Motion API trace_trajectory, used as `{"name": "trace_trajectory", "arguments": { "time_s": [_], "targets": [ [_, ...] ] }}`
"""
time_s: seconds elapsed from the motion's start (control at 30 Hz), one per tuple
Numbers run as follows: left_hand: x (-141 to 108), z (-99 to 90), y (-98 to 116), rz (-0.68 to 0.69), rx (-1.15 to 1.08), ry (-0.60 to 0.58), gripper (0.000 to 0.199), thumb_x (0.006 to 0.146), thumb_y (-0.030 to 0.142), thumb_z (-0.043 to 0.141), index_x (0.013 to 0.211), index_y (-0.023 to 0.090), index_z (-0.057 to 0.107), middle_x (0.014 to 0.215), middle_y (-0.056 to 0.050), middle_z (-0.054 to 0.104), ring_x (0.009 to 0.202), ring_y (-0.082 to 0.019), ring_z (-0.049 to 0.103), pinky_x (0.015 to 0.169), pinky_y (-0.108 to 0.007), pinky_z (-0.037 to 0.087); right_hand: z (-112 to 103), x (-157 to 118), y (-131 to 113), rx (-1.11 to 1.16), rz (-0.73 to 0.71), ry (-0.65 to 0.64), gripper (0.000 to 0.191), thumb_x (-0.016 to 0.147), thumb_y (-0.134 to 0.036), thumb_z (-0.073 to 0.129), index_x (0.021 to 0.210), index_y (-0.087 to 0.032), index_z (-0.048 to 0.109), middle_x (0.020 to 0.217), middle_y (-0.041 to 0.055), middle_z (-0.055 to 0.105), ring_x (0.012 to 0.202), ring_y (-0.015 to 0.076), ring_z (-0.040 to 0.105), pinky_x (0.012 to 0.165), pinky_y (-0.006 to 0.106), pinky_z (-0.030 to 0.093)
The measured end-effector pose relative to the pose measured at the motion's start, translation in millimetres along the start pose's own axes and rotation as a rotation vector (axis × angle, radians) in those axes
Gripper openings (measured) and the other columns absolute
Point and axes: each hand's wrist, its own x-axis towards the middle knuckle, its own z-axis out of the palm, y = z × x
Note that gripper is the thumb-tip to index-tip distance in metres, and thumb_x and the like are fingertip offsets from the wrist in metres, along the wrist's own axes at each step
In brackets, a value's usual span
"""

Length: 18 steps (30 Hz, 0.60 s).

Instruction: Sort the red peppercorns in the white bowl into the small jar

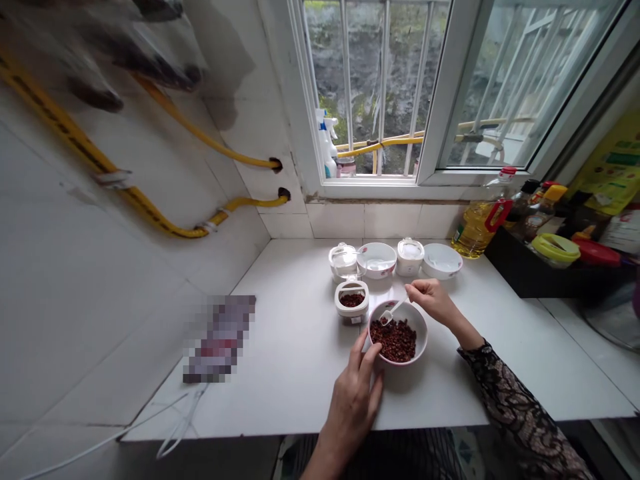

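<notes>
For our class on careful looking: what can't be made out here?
All in the head view:
White spoon: handle's end, hidden in the right hand.
Bowl: part of near-left outer wall, hidden by the left hand.
Near jar: label, too small to read.
Object at left: blurred by pixelation.
Dark plastic-wrapped things: cut off by the top edge.

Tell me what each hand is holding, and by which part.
The right hand holds the white spoon by the end of its handle; the left hand holds the bowl at its near-left rim.
</notes>
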Motion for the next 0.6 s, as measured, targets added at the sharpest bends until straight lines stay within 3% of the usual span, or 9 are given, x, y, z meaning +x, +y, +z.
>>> {"name": "trace_trajectory", "arguments": {
  "time_s": [0.2, 0.6],
  "targets": [
    [1.5, -2.6, 1.2, 0.005, 0.000, -0.003, 0.044, 0.091, 0.009, 0.042, 0.133, 0.020, 0.042, 0.149, -0.018, 0.039, 0.128, -0.026, 0.054, 0.092, -0.034, 0.057, 1.5, 2.4, 2.3, 0.135, 0.053, -0.021, 0.049, 0.078, -0.058, 0.051, 0.051, -0.018, 0.047, 0.049, -0.0048, 0.033, 0.048, 0.0078, 0.027, 0.048, 0.025, 0.024],
    [0.9, -2.2, 0.9, 0.000, 0.003, -0.009, 0.045, 0.091, 0.009, 0.042, 0.134, 0.020, 0.041, 0.148, -0.017, 0.040, 0.128, -0.026, 0.054, 0.091, -0.034, 0.057, 4.5, 3.8, 8.7, 0.172, 0.130, 0.010, 0.047, 0.074, -0.055, 0.056, 0.046, -0.018, 0.045, 0.045, -0.0048, 0.036, 0.047, 0.0070, 0.029, 0.046, 0.024, 0.022]
  ]
}}
